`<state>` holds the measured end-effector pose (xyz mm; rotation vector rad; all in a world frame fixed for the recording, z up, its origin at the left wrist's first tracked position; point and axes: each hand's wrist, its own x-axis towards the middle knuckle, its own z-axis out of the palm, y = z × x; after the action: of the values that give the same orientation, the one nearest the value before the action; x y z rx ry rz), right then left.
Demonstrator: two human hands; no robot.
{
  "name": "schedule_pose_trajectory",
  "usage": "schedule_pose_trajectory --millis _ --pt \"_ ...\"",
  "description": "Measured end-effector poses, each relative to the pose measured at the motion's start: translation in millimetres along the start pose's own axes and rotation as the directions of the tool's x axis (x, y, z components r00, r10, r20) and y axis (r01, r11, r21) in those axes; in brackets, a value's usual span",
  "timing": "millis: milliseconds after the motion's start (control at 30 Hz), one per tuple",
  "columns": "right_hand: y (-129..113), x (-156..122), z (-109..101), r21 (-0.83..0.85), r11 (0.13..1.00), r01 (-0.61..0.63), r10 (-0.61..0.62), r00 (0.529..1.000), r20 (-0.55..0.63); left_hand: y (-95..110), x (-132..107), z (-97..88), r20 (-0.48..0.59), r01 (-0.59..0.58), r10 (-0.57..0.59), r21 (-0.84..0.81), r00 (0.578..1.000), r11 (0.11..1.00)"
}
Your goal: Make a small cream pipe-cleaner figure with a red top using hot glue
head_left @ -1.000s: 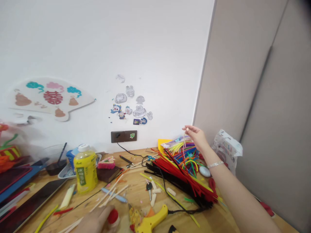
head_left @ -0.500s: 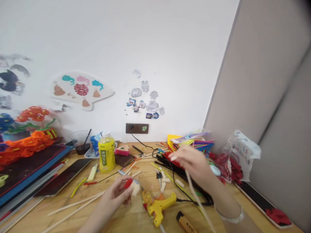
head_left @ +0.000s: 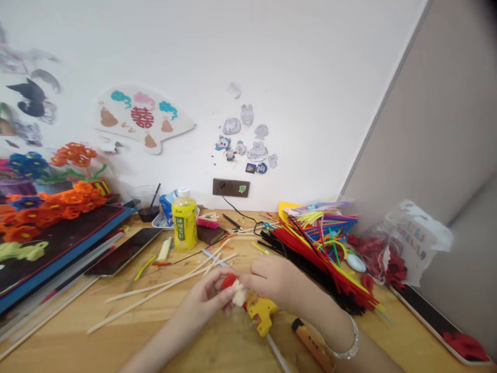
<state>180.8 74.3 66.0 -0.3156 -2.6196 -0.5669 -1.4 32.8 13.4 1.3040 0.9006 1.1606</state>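
Note:
My left hand [head_left: 207, 300] pinches a small red and cream craft piece [head_left: 234, 289] over the wooden table [head_left: 116, 336]. My right hand [head_left: 274, 282] has come up against the same piece from the right, fingers curled; a pale strand [head_left: 277, 352] trails from under it toward the bottom edge. A yellow glue gun [head_left: 262, 313] lies just below and behind both hands. A heap of coloured pipe cleaners [head_left: 322, 243] lies to the right.
A yellow drink bottle [head_left: 184, 219] stands at the back, long wooden sticks [head_left: 163, 285] cross the middle, a dark tablet [head_left: 124, 251] and orange flower crafts [head_left: 50, 204] sit left. A plastic bag [head_left: 411, 241] of red pieces is at the right; a lighter [head_left: 312, 344] lies near my wrist.
My right hand left the pipe cleaner heap with a pale strand and came down to meet my left hand at the red and cream piece. The view swung right and down.

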Motion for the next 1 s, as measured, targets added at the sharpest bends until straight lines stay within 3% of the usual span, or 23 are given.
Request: schedule_pose_trajectory --millis 200,367,533,667,1000 --pt "-1.9 -2.1 1.3 -0.095 0.992 0.085 -0.085 0.996 0.013 3.7 -0.7 4.0 0.021 0.097 -0.098 0.029 0.995 0.995" --pt "-3.8 -2.8 8.4 -0.064 0.992 0.11 -0.107 0.993 0.045 -0.6 -2.3 4.8 0.05 0.121 -0.124 0.047 0.991 0.991" --pt "-0.3 -4.4 9.1 0.165 0.986 -0.004 -0.012 0.995 0.097 -3.3 -2.3 2.4 0.086 0.103 -0.106 0.047 0.991 0.994" --pt "1.6 -2.6 3.9 0.39 0.91 -0.142 0.081 0.982 0.169 -1.4 -1.9 2.3 0.106 0.079 -0.082 0.035 0.991 0.996" --pt "3.5 -4.8 15.2 0.608 0.76 -0.229 0.185 0.973 0.134 -5.0 -4.7 5.7 0.213 0.107 -0.083 -0.103 0.973 0.989"
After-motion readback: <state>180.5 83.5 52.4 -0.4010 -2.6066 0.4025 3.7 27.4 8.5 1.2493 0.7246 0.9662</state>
